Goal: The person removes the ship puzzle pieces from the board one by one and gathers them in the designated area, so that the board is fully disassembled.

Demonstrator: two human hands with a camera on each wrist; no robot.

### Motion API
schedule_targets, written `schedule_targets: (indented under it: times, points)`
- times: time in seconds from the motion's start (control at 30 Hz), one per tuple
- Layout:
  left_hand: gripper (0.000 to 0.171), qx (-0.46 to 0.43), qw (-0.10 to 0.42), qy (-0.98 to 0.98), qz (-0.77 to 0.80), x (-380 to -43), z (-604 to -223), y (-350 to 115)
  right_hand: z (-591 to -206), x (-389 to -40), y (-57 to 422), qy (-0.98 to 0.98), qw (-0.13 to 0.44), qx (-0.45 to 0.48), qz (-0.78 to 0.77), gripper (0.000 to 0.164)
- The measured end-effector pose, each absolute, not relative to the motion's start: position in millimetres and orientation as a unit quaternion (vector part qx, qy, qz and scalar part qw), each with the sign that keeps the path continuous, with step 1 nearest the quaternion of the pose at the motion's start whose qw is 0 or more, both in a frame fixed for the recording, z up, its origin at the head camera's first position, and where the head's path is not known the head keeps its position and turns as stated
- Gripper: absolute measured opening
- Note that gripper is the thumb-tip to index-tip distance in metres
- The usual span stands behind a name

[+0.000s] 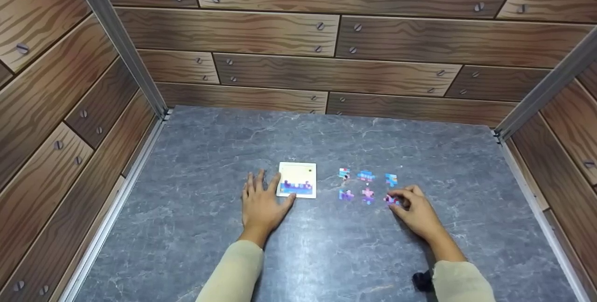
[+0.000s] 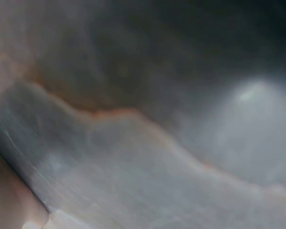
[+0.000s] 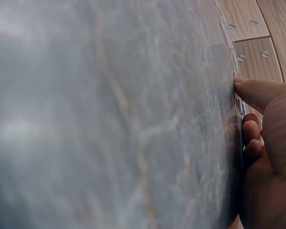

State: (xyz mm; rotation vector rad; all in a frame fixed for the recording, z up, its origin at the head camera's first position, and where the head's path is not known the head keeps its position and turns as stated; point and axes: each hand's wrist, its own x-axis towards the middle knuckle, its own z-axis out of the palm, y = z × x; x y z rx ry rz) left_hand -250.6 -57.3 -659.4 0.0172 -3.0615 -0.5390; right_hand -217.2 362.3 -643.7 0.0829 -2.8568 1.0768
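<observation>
My left hand (image 1: pixel 263 206) lies flat with fingers spread on the table, its index finger and thumb at the left and lower edges of a square white-framed puzzle board (image 1: pixel 296 171). The board shows a pale yellow upper part and a purple and blue strip of jigsaw shapes along the bottom. To its right, my right hand (image 1: pixel 419 213) pinches a pink and red jigsaw piece (image 1: pixel 390 199) between thumb and fingers, low at the tabletop. In the right wrist view the thumb (image 3: pixel 257 90) shows, and the piece is mostly hidden. Only skin at the lower left corner shows in the left wrist view.
Several jigsaw pieces lie in two rows, among them a blue one (image 1: pixel 365 175), a blue and orange one (image 1: pixel 391 179), a pink one (image 1: pixel 368 195) and a purple one (image 1: pixel 346 195). A small black object (image 1: pixel 422 282) is beside the right sleeve. Wood-patterned walls (image 1: pixel 270 36) enclose the grey table (image 1: pixel 210 153).
</observation>
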Motion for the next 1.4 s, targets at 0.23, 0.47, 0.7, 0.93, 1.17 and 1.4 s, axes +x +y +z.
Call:
schedule_targets:
  times: [0.23,0.47,0.7,0.93,1.17,1.4]
  points:
    - [0.086,0.006,0.02,-0.983,-0.181,-249,-657,-58,-643,-217,361,-0.936,0.035,0.022,0.351,0.032]
    - [0.087,0.007,0.014,-0.983,-0.185,-250,-655,-56,-641,-218,363,-0.928,0.034,0.015,0.37,0.034]
    - [0.088,0.003,0.015,-0.984,-0.177,-253,-657,-56,-638,-217,363,-0.904,0.044,-0.002,0.426,0.029]
    - [0.089,0.002,0.019,-0.984,-0.178,-252,-660,-56,-624,-226,349,-0.863,0.084,-0.037,0.497,0.034]
    - [0.089,0.006,0.016,-0.985,-0.172,-251,-659,-56,-597,-251,281,-0.843,0.136,0.031,0.52,0.034]
    - [0.088,0.004,0.02,-0.985,-0.172,-250,-659,-56,-597,-266,210,-0.853,0.082,0.109,0.505,0.033]
